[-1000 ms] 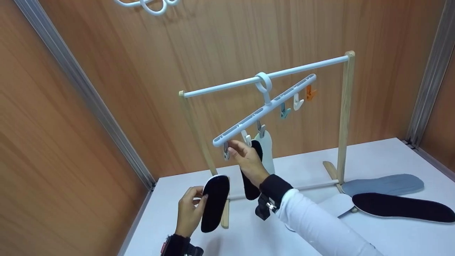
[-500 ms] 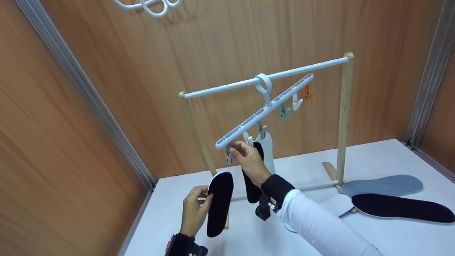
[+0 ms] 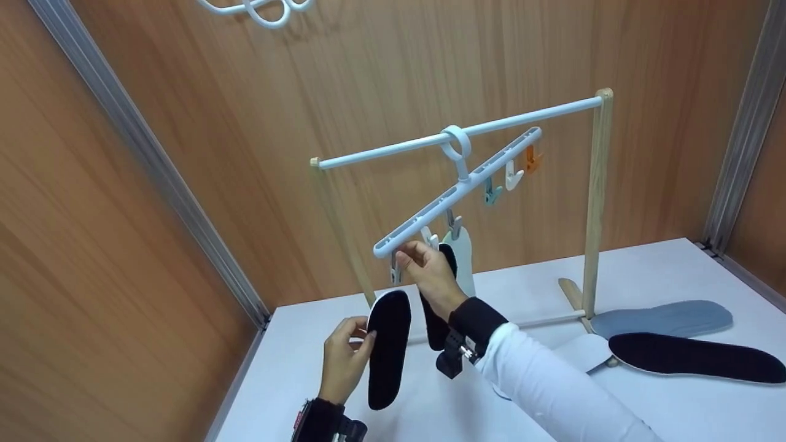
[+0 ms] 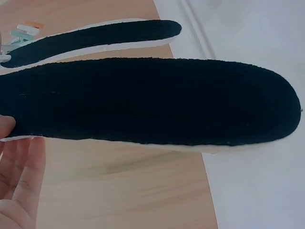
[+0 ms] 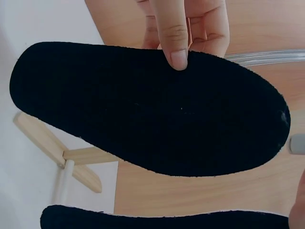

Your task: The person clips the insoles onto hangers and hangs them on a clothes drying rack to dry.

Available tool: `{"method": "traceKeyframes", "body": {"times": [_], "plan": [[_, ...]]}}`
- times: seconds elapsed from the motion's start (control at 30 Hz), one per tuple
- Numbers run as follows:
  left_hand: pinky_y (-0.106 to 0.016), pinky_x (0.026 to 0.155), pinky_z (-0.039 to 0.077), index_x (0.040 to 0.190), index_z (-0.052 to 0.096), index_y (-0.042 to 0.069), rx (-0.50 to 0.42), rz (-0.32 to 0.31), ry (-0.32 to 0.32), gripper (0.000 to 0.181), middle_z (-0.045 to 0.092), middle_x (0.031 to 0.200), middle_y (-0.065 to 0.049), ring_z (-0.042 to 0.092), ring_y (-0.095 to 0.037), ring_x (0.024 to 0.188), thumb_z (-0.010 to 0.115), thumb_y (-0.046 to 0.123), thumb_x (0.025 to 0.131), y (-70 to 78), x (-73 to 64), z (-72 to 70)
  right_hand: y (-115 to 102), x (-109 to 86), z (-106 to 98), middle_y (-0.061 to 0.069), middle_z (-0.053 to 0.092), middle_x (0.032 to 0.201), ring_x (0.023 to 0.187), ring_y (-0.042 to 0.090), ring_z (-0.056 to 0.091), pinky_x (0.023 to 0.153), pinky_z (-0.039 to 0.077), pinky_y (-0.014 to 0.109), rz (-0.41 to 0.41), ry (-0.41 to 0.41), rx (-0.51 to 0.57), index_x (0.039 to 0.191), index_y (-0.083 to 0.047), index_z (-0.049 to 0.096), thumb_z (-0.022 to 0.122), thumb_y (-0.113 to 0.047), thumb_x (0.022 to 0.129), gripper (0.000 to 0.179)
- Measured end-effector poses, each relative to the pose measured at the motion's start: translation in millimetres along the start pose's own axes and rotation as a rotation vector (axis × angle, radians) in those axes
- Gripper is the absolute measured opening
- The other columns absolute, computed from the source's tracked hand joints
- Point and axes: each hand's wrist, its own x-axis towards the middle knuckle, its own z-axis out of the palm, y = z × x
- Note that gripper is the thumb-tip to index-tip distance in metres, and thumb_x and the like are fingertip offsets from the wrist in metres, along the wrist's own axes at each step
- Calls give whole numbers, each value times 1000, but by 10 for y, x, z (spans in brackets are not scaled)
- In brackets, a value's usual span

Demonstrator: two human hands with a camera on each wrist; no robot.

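Note:
My left hand (image 3: 345, 359) pinches a black shoe insole (image 3: 390, 350) by its side edge, thumb on the dark face. The insole stands nearly upright, its top just below a grey clothespin (image 3: 395, 269). That clothespin hangs at the near end of a pale blue hanger (image 3: 454, 196), and my right hand (image 3: 436, 279) pinches it between thumb and fingers. Behind the right hand, a second black insole (image 4: 109, 38) hangs from a white clip (image 3: 428, 236). Beyond it, a pale green insole (image 3: 465, 264) hangs from another grey clip (image 3: 454, 226).
The hanger hooks over the rail (image 3: 381, 152) of a wooden-legged stand. Teal (image 3: 491, 193), white (image 3: 513, 177) and orange (image 3: 532, 161) clips hang from its far half. On the white table (image 3: 264, 380) lie a grey-blue insole (image 3: 666, 318), a black one (image 3: 694, 358) and a white one (image 3: 583, 353).
My left hand has moved right and slightly up, bringing the insole closer to the clothespin. My right hand stays at the clothespin; the hanger's near end has swung slightly right and down.

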Motion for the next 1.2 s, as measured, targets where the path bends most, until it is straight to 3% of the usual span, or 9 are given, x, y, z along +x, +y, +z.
{"method": "traceKeyframes", "body": {"times": [0.33, 0.67, 0.9, 1.2], "plan": [[-27, 67, 55, 92, 66, 2, -11, -9, 4, 13, 64, 87, -5, 62, -15, 77, 66, -5, 82, 39, -7, 20, -8, -3, 4, 12, 63, 115, 115, 24, 56, 105, 36, 44, 35, -9, 18, 115, 2, 58, 56, -18, 95, 28], [-24, 66, 55, 93, 66, 3, -9, 6, -5, 14, 63, 88, -4, 62, -14, 77, 66, -5, 82, 63, 14, 53, -25, 16, -9, 13, 64, 110, 108, 22, 58, 102, 40, 41, 21, 32, 51, 111, 5, 59, 56, -13, 95, 24], [-21, 64, 54, 93, 66, 4, -37, -3, 1, 14, 63, 88, -4, 63, -15, 76, 66, -5, 82, 88, 28, 50, -40, 22, -17, 13, 65, 110, 109, 23, 59, 102, 39, 43, 12, 13, 44, 110, 5, 59, 57, -12, 94, 23], [-22, 65, 55, 94, 65, 2, -70, 45, -10, 13, 63, 89, -6, 62, -16, 77, 65, -5, 83, 123, 44, 93, -24, 15, -44, 11, 64, 111, 108, 21, 58, 102, 40, 42, 30, 5, 41, 110, 3, 59, 57, -15, 94, 24]]}}
